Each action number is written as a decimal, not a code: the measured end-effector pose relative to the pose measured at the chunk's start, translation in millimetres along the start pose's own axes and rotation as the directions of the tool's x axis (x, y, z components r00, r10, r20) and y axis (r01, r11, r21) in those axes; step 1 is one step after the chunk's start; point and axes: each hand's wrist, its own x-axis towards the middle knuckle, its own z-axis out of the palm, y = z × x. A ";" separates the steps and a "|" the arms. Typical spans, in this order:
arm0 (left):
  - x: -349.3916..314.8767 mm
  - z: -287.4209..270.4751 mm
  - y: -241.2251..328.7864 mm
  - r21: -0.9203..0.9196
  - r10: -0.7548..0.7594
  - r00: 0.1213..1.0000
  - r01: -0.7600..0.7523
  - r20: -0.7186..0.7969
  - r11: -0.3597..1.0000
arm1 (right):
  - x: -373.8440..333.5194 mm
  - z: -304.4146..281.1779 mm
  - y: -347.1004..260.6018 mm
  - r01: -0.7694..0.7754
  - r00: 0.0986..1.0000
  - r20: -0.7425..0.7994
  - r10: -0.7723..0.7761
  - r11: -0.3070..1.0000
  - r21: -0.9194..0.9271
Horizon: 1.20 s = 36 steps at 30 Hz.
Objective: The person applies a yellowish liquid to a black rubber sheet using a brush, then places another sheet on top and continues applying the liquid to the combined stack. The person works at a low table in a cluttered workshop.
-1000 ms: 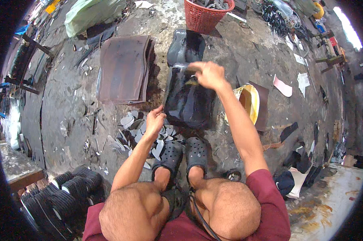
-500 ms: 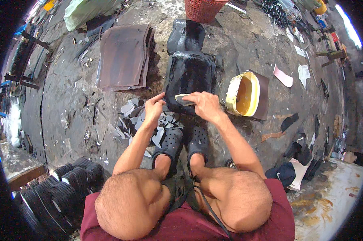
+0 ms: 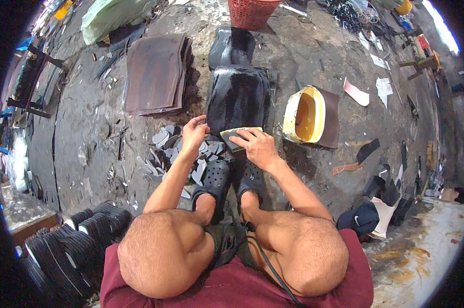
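A glossy black sheet (image 3: 238,97) lies flat on the floor in front of my feet. My right hand (image 3: 261,149) grips a flat dark spreader (image 3: 231,140) with a pale yellow edge, held at the sheet's near edge. At the sheet's near left corner is my left hand (image 3: 193,137), its fingers apart and nothing visible in it. Small grey cut pieces (image 3: 162,138) lie heaped below and beside that hand. Right of the sheet stands a cut-open yellow-white tub (image 3: 320,120) containing amber liquid.
A stack of brown sheets (image 3: 155,74) lies at the left. Another black piece (image 3: 232,49) and a red basket (image 3: 250,14) are farther off. Stacked black soles (image 3: 62,251) stand near left. A dark cap (image 3: 357,219) lies among scraps at right.
My right hand has brought the spreader down toward me at the sheet's near edge, and more of its flat face shows. My left hand has shifted only slightly.
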 end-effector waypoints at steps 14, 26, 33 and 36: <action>-22.4 42.4 42.9 -0.123 0.041 0.999 -0.042 -0.016 0.991 | -0.2 -116.8 24.8 -0.065 0.675 -0.334 0.658 0.504 0.861; 170.6 123.4 197.6 -0.565 0.078 0.996 -0.040 0.044 0.824 | 20.9 -111.7 59.0 -0.010 0.560 -0.390 0.731 0.476 0.879; 329.0 47.2 96.1 -0.382 -0.066 0.996 0.084 0.058 0.920 | 28.5 -118.9 57.7 0.018 0.566 -0.334 0.754 0.394 0.919; 324.6 73.4 85.0 -0.193 -0.120 0.990 0.104 -0.075 0.976 | 18.2 -123.6 66.0 -0.053 0.559 -0.330 0.761 0.429 0.902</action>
